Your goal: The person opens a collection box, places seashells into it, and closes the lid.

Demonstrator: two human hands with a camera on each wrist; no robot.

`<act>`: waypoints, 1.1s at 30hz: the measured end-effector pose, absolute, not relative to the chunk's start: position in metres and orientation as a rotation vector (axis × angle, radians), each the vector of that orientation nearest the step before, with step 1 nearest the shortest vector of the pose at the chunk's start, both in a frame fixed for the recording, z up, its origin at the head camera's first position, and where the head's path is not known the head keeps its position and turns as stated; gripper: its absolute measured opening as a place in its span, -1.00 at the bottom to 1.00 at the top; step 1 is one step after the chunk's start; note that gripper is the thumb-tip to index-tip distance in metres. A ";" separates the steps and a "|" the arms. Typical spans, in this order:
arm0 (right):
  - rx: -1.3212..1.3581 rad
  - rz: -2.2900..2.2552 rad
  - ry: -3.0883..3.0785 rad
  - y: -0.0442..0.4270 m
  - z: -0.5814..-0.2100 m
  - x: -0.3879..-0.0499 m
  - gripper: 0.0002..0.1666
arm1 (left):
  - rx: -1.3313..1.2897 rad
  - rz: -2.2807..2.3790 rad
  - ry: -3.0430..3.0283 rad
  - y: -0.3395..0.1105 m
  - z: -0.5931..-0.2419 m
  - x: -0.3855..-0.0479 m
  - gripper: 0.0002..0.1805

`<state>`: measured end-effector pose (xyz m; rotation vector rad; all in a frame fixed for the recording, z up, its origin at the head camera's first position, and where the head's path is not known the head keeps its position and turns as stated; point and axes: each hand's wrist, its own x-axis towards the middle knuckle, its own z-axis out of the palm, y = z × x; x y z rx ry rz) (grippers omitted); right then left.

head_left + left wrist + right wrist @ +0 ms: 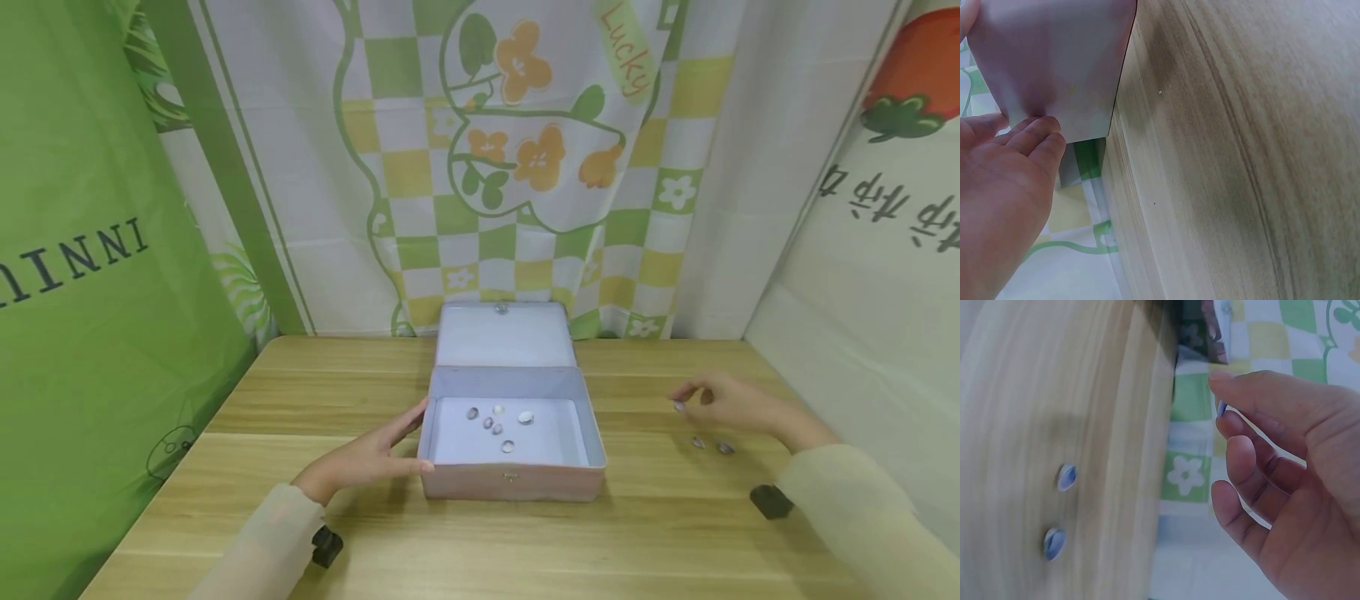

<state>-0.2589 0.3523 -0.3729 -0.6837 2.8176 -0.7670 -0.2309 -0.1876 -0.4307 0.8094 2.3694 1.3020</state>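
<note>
A pinkish metal box [465,484] stands on the table with its lid [504,335] raised at the back. Several small shells [526,417] lie spread over its white floor. Against the left side of the box rests my left hand [363,461], thumb at the front corner and fingers stretched along the wall [1066,69]. To the right of the box, my right hand [731,403] pinches a small shell [1221,409] between thumb and index finger, above the table. Two more shells, one [1067,477] and another [1054,544], lie on the wood below that hand.
The light wooden table [337,383] meets a patterned curtain [420,233] at its back edge. Green cloth [90,350] hangs at the left, and a white printed cloth [870,317] at the right. A dark wrist device [771,502] sits by the right sleeve.
</note>
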 end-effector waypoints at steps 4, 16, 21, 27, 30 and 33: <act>-0.719 -0.746 2.830 0.342 -0.368 -0.263 -0.68 | 0.797 1.296 2.373 -0.188 -0.430 -0.231 0.12; -0.804 -0.737 2.812 0.299 -0.347 -0.272 -0.64 | 0.788 1.296 2.372 -0.188 -0.430 -0.230 0.12; -0.888 -0.717 2.796 0.279 -0.345 -0.275 -0.71 | 0.801 1.296 2.376 -0.187 -0.430 -0.230 0.12; -1.024 -0.709 2.777 0.255 -0.348 -0.282 -0.77 | 0.802 1.299 2.374 -0.187 -0.431 -0.231 0.12; -1.086 -0.709 2.758 0.242 -0.349 -0.283 -0.77 | 0.809 1.301 2.371 -0.188 -0.432 -0.230 0.12; -1.138 -0.707 2.732 0.228 -0.351 -0.284 -0.77 | 0.812 1.305 2.363 -0.188 -0.432 -0.230 0.11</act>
